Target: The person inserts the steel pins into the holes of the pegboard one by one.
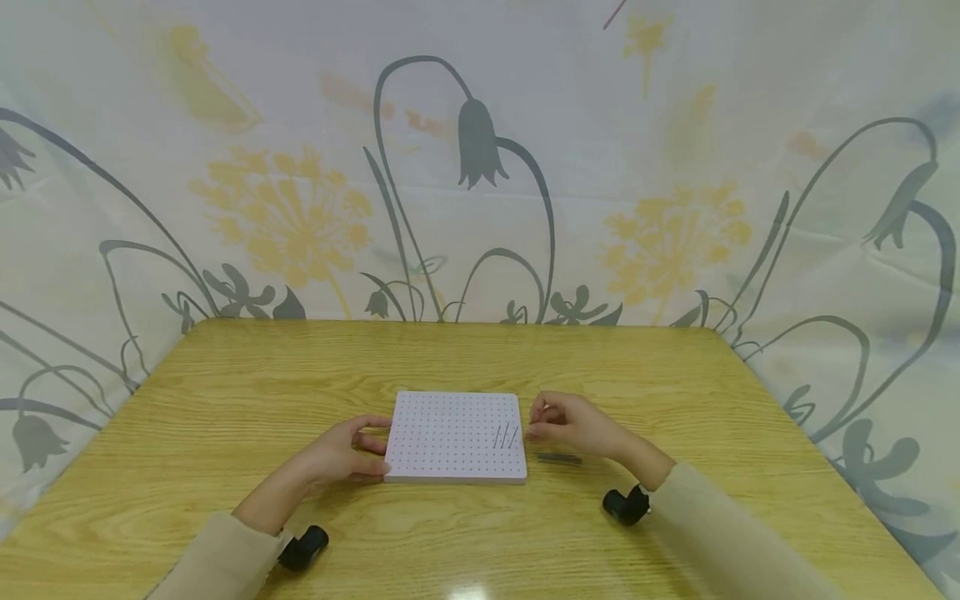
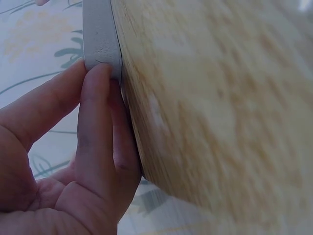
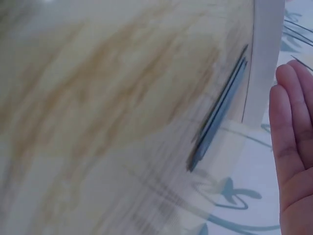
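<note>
A white pegboard (image 1: 450,450) with rows of small holes lies flat on the table. Three thin dark sticks (image 1: 506,437) slant up from its right part. My left hand (image 1: 345,454) holds the board's left side, thumb at the near corner; the left wrist view shows fingertips against the board's edge (image 2: 100,39). Beside the right edge, my right hand (image 1: 566,421) has thumb and forefinger together. In the right wrist view a thin dark stick (image 3: 302,63) shows at those fingertips, apparently pinched, its other end out of frame.
A small bundle of dark sticks (image 1: 558,458) lies on the wooden table (image 1: 465,533), right of the board and under my right hand. A black wrist camera (image 1: 626,505) sits at each sleeve cuff. A flower-patterned cloth (image 1: 480,233) hangs behind the table.
</note>
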### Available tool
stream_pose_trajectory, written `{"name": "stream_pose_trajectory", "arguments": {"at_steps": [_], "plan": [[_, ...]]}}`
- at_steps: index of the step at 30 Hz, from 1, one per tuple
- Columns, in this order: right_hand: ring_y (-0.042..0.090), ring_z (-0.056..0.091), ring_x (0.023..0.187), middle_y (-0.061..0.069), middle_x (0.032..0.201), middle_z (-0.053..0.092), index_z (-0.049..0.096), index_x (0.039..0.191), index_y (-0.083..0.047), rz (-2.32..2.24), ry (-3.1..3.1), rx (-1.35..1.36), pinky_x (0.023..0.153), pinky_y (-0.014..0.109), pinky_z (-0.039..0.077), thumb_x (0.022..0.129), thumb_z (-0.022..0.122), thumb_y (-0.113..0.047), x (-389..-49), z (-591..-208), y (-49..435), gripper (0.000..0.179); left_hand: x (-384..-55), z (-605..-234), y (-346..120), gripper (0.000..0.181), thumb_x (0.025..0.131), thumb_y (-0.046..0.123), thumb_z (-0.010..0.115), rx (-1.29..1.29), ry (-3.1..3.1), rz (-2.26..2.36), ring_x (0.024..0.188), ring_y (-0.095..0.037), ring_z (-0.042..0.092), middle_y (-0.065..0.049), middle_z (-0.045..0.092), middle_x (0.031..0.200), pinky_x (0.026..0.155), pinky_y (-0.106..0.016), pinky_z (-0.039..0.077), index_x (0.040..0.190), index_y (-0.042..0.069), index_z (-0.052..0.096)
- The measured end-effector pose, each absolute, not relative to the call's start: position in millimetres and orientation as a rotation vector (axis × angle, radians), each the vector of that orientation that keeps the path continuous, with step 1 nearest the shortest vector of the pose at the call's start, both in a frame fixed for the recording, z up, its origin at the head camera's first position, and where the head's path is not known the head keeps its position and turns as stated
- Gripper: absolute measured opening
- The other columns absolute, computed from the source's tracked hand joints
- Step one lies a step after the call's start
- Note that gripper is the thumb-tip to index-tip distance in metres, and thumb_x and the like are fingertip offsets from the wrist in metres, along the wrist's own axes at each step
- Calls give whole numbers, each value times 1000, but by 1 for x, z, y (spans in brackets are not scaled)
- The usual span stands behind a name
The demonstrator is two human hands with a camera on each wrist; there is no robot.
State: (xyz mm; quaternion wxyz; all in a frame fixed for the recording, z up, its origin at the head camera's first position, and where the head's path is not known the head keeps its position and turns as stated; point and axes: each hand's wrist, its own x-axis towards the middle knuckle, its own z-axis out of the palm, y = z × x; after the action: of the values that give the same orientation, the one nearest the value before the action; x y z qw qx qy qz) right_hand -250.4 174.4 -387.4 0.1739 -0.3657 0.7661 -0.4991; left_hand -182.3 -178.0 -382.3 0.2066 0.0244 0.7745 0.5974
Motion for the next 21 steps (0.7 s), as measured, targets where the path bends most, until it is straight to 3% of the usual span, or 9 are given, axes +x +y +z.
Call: {"name": "stream_pose_trajectory", "arguments": {"at_steps": [15, 21], "plan": [[28, 66, 82, 18, 87, 67, 54, 91, 6, -1367, 2173, -1080, 70, 37, 56, 91, 58, -3, -249, -388, 167, 10, -183, -383, -178, 68, 79, -8, 68, 76, 2138, 1675, 82, -22, 59, -22, 50, 104, 73, -37, 55, 137, -7, 32], [25, 66, 81, 13, 87, 68, 56, 91, 3, -1336, 2219, -1074, 69, 32, 55, 90, 60, -3, -250, -388, 164, 7, -183, -384, -178, 68, 79, -9, 68, 51, 2146, 1669, 82, -23, 59, -21, 50, 104, 73, -36, 55, 137, -6, 34]]}}
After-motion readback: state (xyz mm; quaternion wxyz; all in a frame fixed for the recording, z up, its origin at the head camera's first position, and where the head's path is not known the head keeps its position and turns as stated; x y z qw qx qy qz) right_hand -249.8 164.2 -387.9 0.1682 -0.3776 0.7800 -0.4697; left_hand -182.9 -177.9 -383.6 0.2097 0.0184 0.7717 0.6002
